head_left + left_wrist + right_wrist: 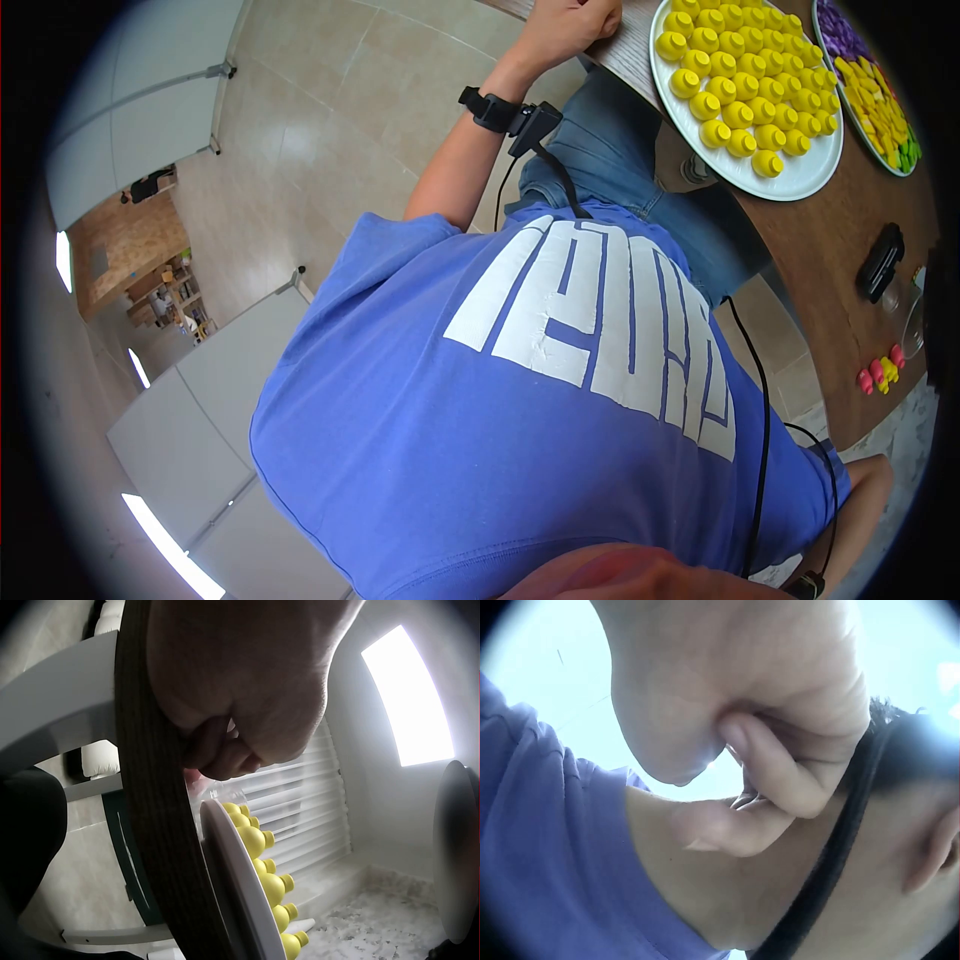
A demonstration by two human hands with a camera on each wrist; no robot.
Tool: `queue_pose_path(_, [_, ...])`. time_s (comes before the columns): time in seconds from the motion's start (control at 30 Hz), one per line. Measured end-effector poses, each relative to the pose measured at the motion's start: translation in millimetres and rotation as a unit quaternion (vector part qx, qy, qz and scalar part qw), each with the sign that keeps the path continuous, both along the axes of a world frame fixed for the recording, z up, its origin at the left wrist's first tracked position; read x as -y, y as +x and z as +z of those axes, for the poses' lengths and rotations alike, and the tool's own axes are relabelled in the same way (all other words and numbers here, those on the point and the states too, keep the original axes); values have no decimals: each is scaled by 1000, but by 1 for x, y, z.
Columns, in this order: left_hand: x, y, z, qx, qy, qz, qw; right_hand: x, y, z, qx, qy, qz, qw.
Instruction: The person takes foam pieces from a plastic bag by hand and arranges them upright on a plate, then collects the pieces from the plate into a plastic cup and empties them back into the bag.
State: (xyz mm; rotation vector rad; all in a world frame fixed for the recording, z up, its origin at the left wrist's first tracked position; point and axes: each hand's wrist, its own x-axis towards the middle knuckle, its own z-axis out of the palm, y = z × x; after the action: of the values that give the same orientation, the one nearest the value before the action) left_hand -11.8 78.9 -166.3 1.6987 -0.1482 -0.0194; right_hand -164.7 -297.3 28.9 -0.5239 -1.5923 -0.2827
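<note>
My left hand (565, 30) rests at the edge of the wooden table, fingers curled in, with nothing seen in its grip. The left wrist view has this hand (247, 690) over the dark table edge (161, 825). Close beside it lies a white plate (820, 180) full of small yellow pieces (740, 88), round with a narrower cap. My right hand (780, 742) is raised beside the neck, above the blue collar, fingers loosely bent and holding nothing visible. A black strap (840, 862) runs down past its fingertips. In the head view the right hand is hidden.
Beyond the plate stands another plate (893, 165) with purple, yellow and green pieces. A black object (880, 263) lies farther along the table, with several pink and yellow pieces (882, 371) near its end. Black cables (765, 440) hang by the shirt.
</note>
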Motion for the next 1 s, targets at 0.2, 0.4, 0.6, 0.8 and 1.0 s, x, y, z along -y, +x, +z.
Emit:
queue_pose_path(0.2, [-3, 3, -8, 27, 24, 13, 999, -1, -2, 3, 7, -30, -13, 999])
queue_pose_path(0.4, [-1, 1, -4, 20, -12, 1, 1000, -3, -2, 2, 13, -55, -23, 998])
queue_pose_path(0.6, [-3, 2, -5, 17, -7, 3, 1000, -4, -1, 5, 23, -89, -34, 995])
queue_pose_path(0.8, [-2, 3, -12, 8, -34, 1, 999, 3, -2, 15, 38, -142, -58, 987])
queue_pose_path(1.0, [-3, 2, -9, 7, -21, 4, 1000, 3, 1, 18, 57, -173, -79, 980])
